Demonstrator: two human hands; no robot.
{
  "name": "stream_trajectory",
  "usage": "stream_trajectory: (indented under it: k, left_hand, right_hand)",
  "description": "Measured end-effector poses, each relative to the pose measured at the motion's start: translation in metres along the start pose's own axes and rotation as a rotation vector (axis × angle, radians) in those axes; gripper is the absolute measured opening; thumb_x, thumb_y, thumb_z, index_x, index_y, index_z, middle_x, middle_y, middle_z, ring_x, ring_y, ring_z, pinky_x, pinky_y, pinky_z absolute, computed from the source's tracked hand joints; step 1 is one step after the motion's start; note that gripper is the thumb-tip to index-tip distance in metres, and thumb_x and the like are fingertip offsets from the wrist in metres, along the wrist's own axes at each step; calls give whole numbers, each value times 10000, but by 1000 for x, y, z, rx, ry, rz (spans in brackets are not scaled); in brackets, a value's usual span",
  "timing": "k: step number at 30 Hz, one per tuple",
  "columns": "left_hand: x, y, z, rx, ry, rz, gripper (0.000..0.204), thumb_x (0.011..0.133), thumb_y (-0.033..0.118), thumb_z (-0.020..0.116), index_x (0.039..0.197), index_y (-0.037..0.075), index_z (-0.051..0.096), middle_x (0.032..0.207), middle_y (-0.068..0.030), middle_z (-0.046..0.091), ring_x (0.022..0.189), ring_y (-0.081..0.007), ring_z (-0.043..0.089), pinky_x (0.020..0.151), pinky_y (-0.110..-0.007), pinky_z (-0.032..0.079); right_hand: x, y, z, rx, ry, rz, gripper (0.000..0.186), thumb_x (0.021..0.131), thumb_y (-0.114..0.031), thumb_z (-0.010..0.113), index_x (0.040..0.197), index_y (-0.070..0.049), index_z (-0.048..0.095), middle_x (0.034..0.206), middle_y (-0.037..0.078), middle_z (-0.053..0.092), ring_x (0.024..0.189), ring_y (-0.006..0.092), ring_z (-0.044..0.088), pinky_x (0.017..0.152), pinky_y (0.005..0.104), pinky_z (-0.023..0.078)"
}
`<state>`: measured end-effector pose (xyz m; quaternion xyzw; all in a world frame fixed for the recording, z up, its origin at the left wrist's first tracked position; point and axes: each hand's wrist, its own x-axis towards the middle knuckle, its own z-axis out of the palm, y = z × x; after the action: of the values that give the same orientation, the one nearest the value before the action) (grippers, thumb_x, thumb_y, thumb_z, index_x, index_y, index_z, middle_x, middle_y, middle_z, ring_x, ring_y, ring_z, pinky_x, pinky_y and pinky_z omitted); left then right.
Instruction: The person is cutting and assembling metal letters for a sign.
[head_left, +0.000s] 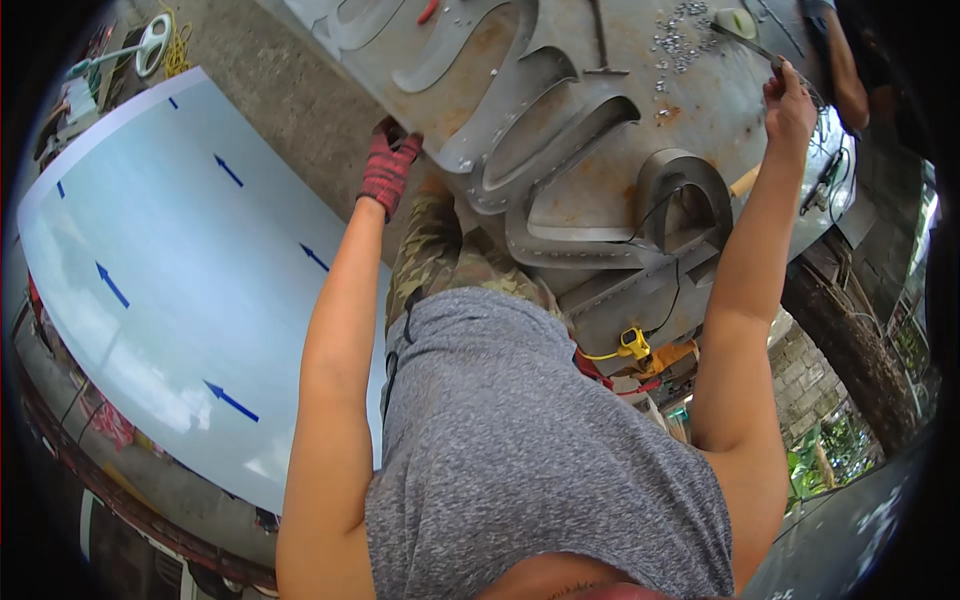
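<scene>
My left hand point(388, 168), in a red and dark work glove, is at the edge of a grey metal-topped table point(690, 140). Its fingers look apart, with nothing visible between them. To the far right, my bare right hand point(790, 105) is closed around one end of a thin dark metal strip point(745, 42); the strip reaches left over the tabletop, near a pale round piece point(737, 22). Between my hands lie curved sheet-metal letter shapes point(560, 110) with raised walls. One arched metal piece point(685, 175) stands near the table's close side.
Small shiny metal bits point(683, 38) are scattered on the tabletop near a T-shaped metal bar point(603, 45). On the left stands a large pale-blue panel point(200, 270) with dark blue arrows. A yellow plug point(633, 344) hangs near the table. Another person's arm point(848, 75) is at the far right.
</scene>
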<state>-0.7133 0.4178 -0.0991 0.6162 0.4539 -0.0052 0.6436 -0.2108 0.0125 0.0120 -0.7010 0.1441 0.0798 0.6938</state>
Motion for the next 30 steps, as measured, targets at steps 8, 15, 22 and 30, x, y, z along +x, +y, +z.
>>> stream_trajectory:
  k: [8,15,22,30]
  left_hand:
    - [7,3,8,53,33,53,746,869,384,805,1426,22,467,1327,-197,605,1220,-303,588,1038,-416,484]
    - [19,-22,10,193,73,172,710,867,440,798,1397,61,516,1285,-154,624,1181,-268,604,1013,-393,494]
    - [22,-28,9,163,83,160,737,860,424,808,1416,54,497,1295,-181,602,1187,-274,593,1004,-392,496]
    - [23,-19,13,18,21,114,735,880,372,801,1434,25,464,1280,-188,611,1107,-257,636,938,-362,541]
  right_hand:
    - [-211,58,132,-175,-605,38,228,943,-206,768,1041,0,771,857,43,716,727,91,597,686,252,502]
    - [-293,122,198,-650,-833,-61,305,941,-267,704,874,29,735,655,87,636,621,167,575,610,391,467]
    - [-313,122,214,-900,-838,-195,351,939,-283,716,863,59,728,612,123,608,585,143,557,570,372,458]
    - [-313,131,207,-871,-805,-170,317,934,-264,716,895,51,732,639,157,633,581,164,585,571,372,468]
